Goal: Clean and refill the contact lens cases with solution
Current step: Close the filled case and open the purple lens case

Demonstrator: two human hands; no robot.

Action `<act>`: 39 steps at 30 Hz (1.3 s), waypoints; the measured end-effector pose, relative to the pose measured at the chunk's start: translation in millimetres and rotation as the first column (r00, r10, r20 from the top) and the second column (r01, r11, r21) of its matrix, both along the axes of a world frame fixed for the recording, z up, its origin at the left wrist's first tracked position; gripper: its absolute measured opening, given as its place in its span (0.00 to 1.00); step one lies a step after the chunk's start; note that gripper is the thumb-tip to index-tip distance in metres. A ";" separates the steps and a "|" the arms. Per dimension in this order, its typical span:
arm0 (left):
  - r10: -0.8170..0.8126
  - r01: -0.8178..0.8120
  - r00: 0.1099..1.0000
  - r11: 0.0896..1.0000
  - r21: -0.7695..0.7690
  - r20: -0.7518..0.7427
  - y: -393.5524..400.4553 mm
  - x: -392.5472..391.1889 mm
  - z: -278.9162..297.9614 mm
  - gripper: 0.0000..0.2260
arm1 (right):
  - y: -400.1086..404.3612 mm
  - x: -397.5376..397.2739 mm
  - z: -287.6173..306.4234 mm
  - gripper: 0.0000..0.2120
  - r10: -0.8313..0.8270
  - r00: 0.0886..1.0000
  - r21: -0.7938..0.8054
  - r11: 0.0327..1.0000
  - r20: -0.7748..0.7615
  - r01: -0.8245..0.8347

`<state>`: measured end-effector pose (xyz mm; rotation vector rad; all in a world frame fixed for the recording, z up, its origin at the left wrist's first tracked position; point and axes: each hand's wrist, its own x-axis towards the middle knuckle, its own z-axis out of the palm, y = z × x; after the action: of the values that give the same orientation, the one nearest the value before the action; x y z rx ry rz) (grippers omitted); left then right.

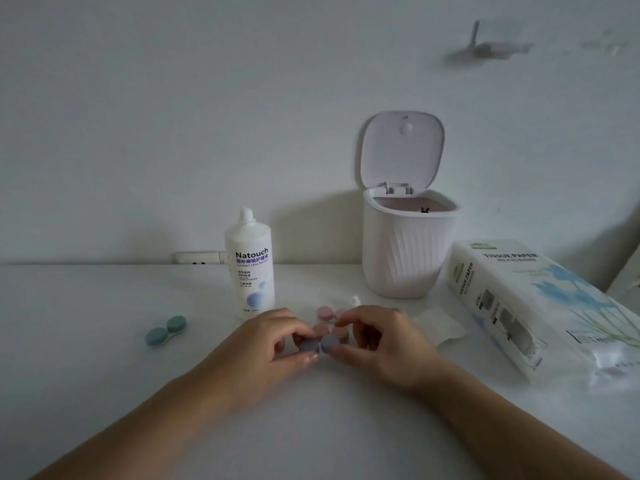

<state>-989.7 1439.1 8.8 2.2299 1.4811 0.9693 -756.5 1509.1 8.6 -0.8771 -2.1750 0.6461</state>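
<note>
Purple case: on the desk at centre front, both round caps facing up; pinched from either side
Left hand: fingers and thumb curled round the left cap of the purple case, clamped on it
Right hand: fingertips curled onto the right cap of the same case, gripping it
Why held so: one hand per cap steadies the small case while a lid is turned; judged to be opening or closing, cannot tell which
Pink cases: just behind the purple case, touching or nearly so, partly hidden by the fingers; count unclear
Green case: well apart to the left, caps on, not touched by either hand
Solution bottle: upright just behind the left hand; small white cap lies on the desk near the pink cases, so the bottle looks uncapped and ready for pouring
Tissue sheet: flat just right of the right hand, probably for wiping
Tissue pack: lying on the right
Bin: lid up, behind the cases, near for waste
Progress: judged mid-task, green case not yet in hand
</note>
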 end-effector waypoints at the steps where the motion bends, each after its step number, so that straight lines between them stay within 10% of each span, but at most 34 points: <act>1: -0.002 0.002 1.000 1.000 0.000 0.008 0.0 -0.5 -0.6 0.12 | -1.1 -0.2 0.5 0.16 0.013 0.999 0.021 1.000 0.029 -0.013; 39: -0.119 0.106 0.990 0.984 -0.142 -0.081 3.3 0.6 1.4 0.15 | -21.7 -1.6 11.9 0.10 0.128 0.943 0.014 0.990 0.307 -0.139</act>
<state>-989.0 1442.3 10.3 2.2553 1.3953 0.7199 -758.1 1487.4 20.5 -0.8630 -2.5335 0.5644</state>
